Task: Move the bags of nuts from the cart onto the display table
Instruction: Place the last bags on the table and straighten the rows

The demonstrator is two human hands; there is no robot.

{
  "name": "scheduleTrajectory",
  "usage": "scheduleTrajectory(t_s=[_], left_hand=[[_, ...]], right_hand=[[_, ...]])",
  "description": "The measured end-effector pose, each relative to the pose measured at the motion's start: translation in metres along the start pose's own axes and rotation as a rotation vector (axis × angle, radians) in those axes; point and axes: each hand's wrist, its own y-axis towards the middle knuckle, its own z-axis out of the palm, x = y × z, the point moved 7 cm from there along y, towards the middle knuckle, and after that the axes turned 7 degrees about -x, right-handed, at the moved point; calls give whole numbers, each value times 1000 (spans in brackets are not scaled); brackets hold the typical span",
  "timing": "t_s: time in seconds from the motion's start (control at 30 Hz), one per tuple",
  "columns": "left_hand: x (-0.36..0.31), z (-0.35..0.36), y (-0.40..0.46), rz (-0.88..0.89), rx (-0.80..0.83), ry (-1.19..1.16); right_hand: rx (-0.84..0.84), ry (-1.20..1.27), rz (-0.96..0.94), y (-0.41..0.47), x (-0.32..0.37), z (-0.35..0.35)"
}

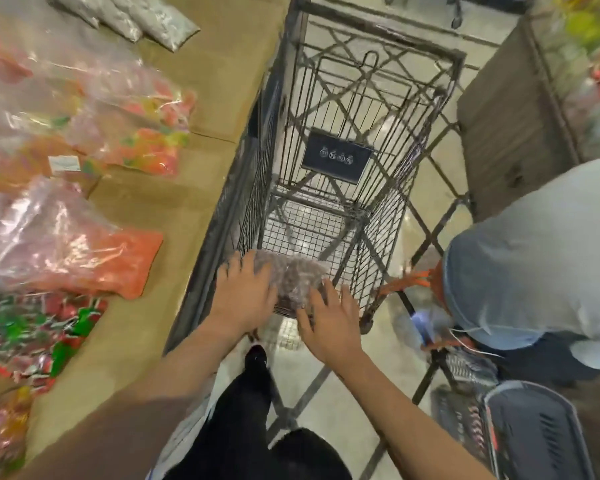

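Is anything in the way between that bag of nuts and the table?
Only the cart's wire side. The bag of nuts sits low in the cart under the left hand and right hand, so it must be lifted over that side to reach the table.

Cart: dark wire metal, matt, worn; a flat dark plastic placard beyond the hands. Bag of nuts: clear crinkled plastic film, glossy, between the left hand and right hand. Display table, left of the left hand: matt brown paper or card covering, creased. Candy bags on it: transparent glossy plastic, wrinkled, strongly reflective. Floor beneath the hands: smooth, polished, slightly shiny.
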Motion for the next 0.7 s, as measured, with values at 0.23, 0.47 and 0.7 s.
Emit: scheduleTrajectory(t_s=[0.23,0.47,0.7], left_hand=[[12,74,90,22,270,-4],[31,163,158,-221,489,-114],[59,241,169,-475,387,-333]], right_hand=[[180,196,257,82,-30,61],[204,528,483,150,-61,118],[235,862,892,168,-79,197]])
